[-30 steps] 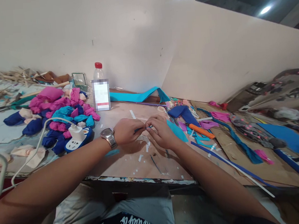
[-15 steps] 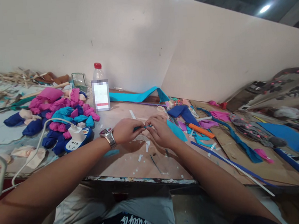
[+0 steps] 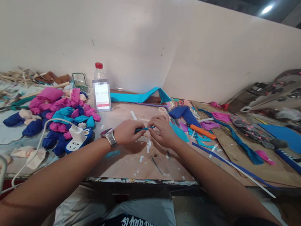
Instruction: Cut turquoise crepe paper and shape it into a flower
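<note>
Between my two hands runs a thin blue strip, held level a little above the table. My left hand, below a metal wristwatch, pinches its left end between thumb and fingers. On the right end, the fingers of my right hand are closed in a pinch, fingertips near those of the left. White scraps and a thin dark strip lie under the hands. Part of the blue strip is hidden by my fingers.
Pink, blue and cream fabric bundles and a power strip with a cable lie left. A bottle stands behind. To the right are an orange-handled cutter, fabric strips, cardboard and a long white stick.
My hands have moved slightly apart, and more of the blue strip shows between them. Both still pinch it.
</note>
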`<state>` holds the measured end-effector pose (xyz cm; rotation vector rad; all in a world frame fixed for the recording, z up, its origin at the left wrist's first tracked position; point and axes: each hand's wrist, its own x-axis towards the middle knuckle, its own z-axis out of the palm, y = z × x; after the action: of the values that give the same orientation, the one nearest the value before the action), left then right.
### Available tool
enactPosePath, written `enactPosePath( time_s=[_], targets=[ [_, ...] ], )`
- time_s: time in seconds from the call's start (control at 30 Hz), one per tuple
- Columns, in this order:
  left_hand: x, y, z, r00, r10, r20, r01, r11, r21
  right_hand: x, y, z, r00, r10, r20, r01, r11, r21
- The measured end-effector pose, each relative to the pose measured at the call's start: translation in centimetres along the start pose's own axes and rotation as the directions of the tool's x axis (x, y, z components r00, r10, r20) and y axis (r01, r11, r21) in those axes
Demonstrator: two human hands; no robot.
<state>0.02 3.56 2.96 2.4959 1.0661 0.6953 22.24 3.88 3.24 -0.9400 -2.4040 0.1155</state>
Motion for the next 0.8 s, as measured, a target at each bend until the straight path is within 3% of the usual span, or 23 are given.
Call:
enactPosePath(
  time_s=[0.13, 0.4, 0.8],
  targets=[
    [0.0, 0.1, -0.23, 0.999, -0.025, 0.044, 0.03, 0.992, -0.124, 0.03, 0.21, 0.03, 1.0, 0.01, -0.025, -0.01, 1.0, -0.002],
    [0.03, 0.15, -0.34, 0.998, -0.032, 0.061, 0.039, 0.991, -0.124, -0.15, 0.12, -0.07, 0.999, -0.005, -0.041, 0.007, 0.999, 0.036],
    [0.38, -0.45, -0.14, 0.979, -0.052, 0.199, 0.116, 0.938, -0.327, -0.24, 0.25, -0.02, 0.993, -0.09, -0.075, 0.091, 0.996, 0.017]
  ],
)
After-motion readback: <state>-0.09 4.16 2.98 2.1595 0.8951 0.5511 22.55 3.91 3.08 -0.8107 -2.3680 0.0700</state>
